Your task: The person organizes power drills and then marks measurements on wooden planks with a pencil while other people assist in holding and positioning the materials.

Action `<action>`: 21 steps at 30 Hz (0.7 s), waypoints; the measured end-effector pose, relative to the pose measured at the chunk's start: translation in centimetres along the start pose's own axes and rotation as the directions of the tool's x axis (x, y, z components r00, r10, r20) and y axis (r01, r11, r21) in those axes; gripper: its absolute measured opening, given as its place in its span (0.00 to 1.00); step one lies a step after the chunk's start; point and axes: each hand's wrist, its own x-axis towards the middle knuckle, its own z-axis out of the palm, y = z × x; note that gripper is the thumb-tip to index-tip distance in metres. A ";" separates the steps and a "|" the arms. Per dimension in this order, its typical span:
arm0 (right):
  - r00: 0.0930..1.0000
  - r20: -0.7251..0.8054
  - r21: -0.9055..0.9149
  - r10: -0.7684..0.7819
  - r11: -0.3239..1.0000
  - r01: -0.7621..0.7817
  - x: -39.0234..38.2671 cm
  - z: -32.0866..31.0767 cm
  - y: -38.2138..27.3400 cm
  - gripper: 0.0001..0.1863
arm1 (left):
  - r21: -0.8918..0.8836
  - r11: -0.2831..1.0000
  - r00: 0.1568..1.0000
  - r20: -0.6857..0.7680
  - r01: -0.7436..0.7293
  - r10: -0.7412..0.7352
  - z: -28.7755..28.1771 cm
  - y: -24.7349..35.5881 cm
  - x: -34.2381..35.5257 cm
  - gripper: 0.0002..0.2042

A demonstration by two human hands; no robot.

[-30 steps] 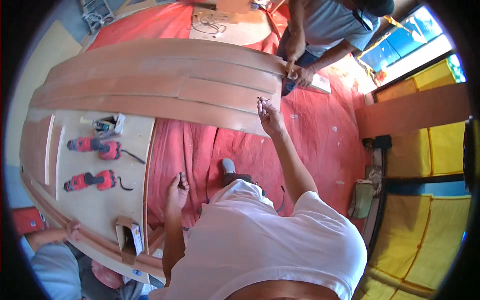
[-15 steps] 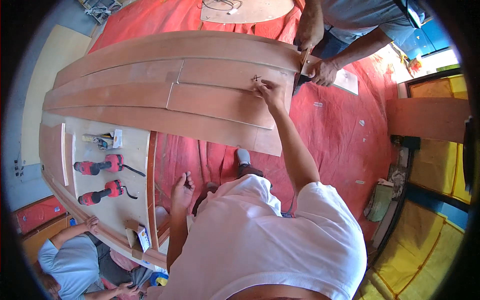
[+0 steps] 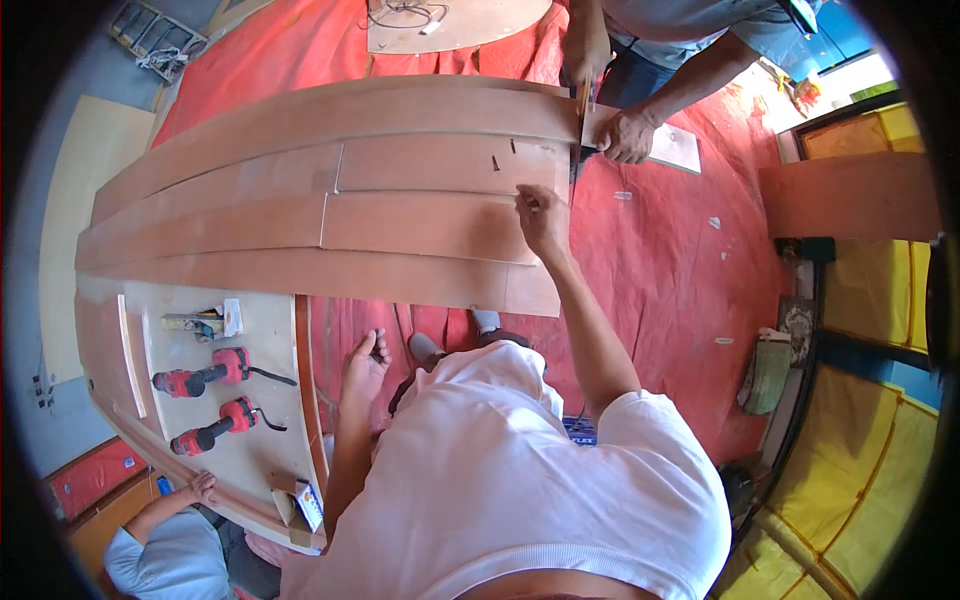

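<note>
My right hand (image 3: 543, 220) hovers over the right end of a wide panel of overlapping reddish-brown boards (image 3: 420, 222). Its fingers are curled together, and what they may hold is hidden. Just beyond the fingertips, two small dark screws (image 3: 496, 163) lie apart on the board. Low beside the panel's near edge, my left hand (image 3: 368, 362) is closed with its fingers bent inward. Whether anything sits in it I cannot make out. At the panel's far right corner, another person's hand (image 3: 630, 135) presses on a board end, while their other hand grips an upright saw-like blade (image 3: 585, 100).
A pale bench (image 3: 255, 450) on the left carries two red-and-black cordless drills (image 3: 205, 380), a hand plane (image 3: 200, 322) and a small open box (image 3: 308, 505). Another person's hand (image 3: 203, 488) rests on its edge. Red sheeting (image 3: 660, 300) covers the floor. Yellow-covered panels (image 3: 850, 450) stand right.
My right hand has drawn back toward me from the dark screws, which now lie uncovered on the board. The whole view has shifted slightly. My left hand stays closed.
</note>
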 end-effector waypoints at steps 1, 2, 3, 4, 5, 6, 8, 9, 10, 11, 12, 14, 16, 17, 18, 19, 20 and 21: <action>0.991 -0.053 -0.153 -0.123 0.982 0.114 1.1 0.0 -0.6 0.14 | 0.002 1.000 1.000 0.004 0.005 -0.005 0.3 0.3 0.2 0.09; 0.991 -0.055 -0.156 -0.121 0.981 0.111 2.3 0.1 -0.8 0.14 | 0.029 1.000 1.000 0.018 -0.005 0.005 0.6 0.7 0.4 0.09; 0.976 -0.111 -0.242 -0.186 0.958 0.155 3.6 0.3 -0.8 0.14 | 0.052 0.998 0.999 0.030 -0.016 0.015 0.8 0.9 0.3 0.09; 0.953 -0.160 -0.327 -0.256 0.925 0.194 4.8 0.3 -1.2 0.14 | 0.050 0.999 0.999 0.029 -0.015 0.014 0.9 1.1 0.2 0.09; 0.954 -0.155 -0.328 -0.256 0.924 0.195 5.6 0.3 -1.4 0.14 | 0.074 0.997 1.000 0.015 -0.024 0.023 1.0 1.2 0.0 0.10; 0.966 -0.154 -0.322 -0.209 0.935 0.151 6.2 0.4 -1.8 0.14 | 0.098 0.995 0.999 0.001 -0.034 0.034 0.9 1.3 -0.1 0.10; 0.976 -0.144 -0.316 -0.163 0.942 0.111 7.3 0.8 -1.8 0.14 | 0.070 0.997 0.999 -0.020 -0.027 0.028 0.5 1.1 -0.5 0.10; 0.980 -0.116 -0.370 -0.164 0.922 0.111 7.7 0.8 -1.3 0.14 | 0.045 0.999 0.999 -0.038 -0.020 0.022 0.2 0.9 -1.0 0.10; 0.983 -0.086 -0.426 -0.163 0.898 0.111 8.3 0.7 -0.5 0.15 | 0.036 0.999 0.999 -0.043 -0.019 0.021 -0.5 0.5 -1.2 0.10; 0.969 -0.124 -0.463 -0.215 0.876 0.136 8.7 1.2 1.4 0.14 | 0.019 1.000 0.999 -0.034 -0.005 0.006 -1.4 0.0 -1.2 0.10; 0.969 -0.115 -0.462 -0.221 0.875 0.145 9.0 1.1 1.5 0.14 | 0.002 1.000 1.000 -0.025 0.004 -0.004 -1.8 -0.3 -1.5 0.10; 0.990 -0.104 -0.500 -0.095 0.866 0.030 9.4 1.2 1.7 0.12 | -0.020 1.000 0.998 -0.066 0.010 -0.011 -2.4 -1.1 -2.1 0.10; 0.984 -0.109 -0.493 -0.141 0.868 0.069 9.4 1.1 1.6 0.12 | -0.038 0.999 0.994 -0.104 0.020 -0.024 -2.6 -1.6 -2.7 0.10; 0.988 -0.086 -0.520 -0.132 0.851 0.068 9.4 1.1 1.6 0.11 | -0.024 1.000 0.992 -0.123 0.013 -0.016 -2.7 -1.8 -2.9 0.10; 0.991 -0.059 -0.545 -0.123 0.835 0.072 9.2 1.2 1.1 0.10 | -0.013 1.000 0.989 -0.145 0.004 -0.005 -2.9 -2.0 -3.1 0.10; 0.991 -0.052 -0.545 -0.125 0.835 0.077 9.1 1.3 0.5 0.10 | -0.019 1.000 0.989 -0.149 0.002 -0.005 -3.2 -2.2 -3.1 0.10; 0.987 -0.094 -0.530 -0.130 0.846 0.060 9.0 1.4 0.1 0.11 | -0.027 1.000 0.989 -0.151 -0.004 0.000 -3.4 -2.3 -3.1 0.10; 0.981 -0.139 -0.514 -0.133 0.857 0.044 8.8 1.5 -0.4 0.11 | -0.034 0.999 0.989 -0.151 -0.010 0.004 -3.4 -2.3 -3.1 0.10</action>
